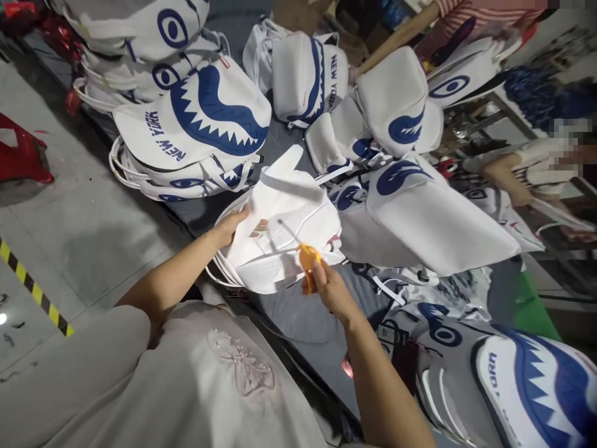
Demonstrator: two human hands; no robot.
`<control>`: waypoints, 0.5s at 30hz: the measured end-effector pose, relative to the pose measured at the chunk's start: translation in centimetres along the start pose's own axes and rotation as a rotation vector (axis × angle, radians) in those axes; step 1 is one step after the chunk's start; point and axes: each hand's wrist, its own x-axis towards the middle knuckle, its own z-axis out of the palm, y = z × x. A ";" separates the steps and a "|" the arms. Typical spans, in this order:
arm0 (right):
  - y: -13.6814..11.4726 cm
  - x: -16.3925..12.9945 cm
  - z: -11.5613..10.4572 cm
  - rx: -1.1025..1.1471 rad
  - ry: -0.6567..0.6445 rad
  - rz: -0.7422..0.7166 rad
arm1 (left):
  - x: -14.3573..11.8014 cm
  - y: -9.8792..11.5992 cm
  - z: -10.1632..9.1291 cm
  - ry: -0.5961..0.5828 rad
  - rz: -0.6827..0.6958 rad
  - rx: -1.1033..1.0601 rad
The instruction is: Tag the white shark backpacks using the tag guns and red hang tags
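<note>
A white backpack (298,205) lies on the dark table in front of me, its strap side and padded back panel facing up. My left hand (236,227) grips the backpack's near left edge, some fingers showing through a gap by a strap. In my right hand (324,283) is a pair of scissors with orange handles (308,254), fingers wrapped through the loops. The thin blades point up and left over the padded panel; whether they touch it I cannot tell. White piping loops hang at the backpack's lower left.
Stacked white backpacks with blue shark-mouth prints (219,112) stand at the upper left. More backpacks (433,218) lie to the right and at the lower right (536,386). Co-workers' arms (401,37) show across the table. A red stool (23,149) is on the floor at left.
</note>
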 end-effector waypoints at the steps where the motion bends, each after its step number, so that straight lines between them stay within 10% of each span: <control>1: -1.1 0.8 -0.4 -0.044 -0.084 -0.005 | 0.3 0.0 -0.5 -0.017 -0.094 -0.136; 7: -5.6 7.0 -1.4 -0.412 0.109 0.165 | 1.6 -0.8 -3.0 -0.027 -0.362 -0.332; 15: -7.6 6.9 -2.4 -0.430 -0.238 0.142 | 3.6 -1.1 -3.3 0.033 -0.505 -0.275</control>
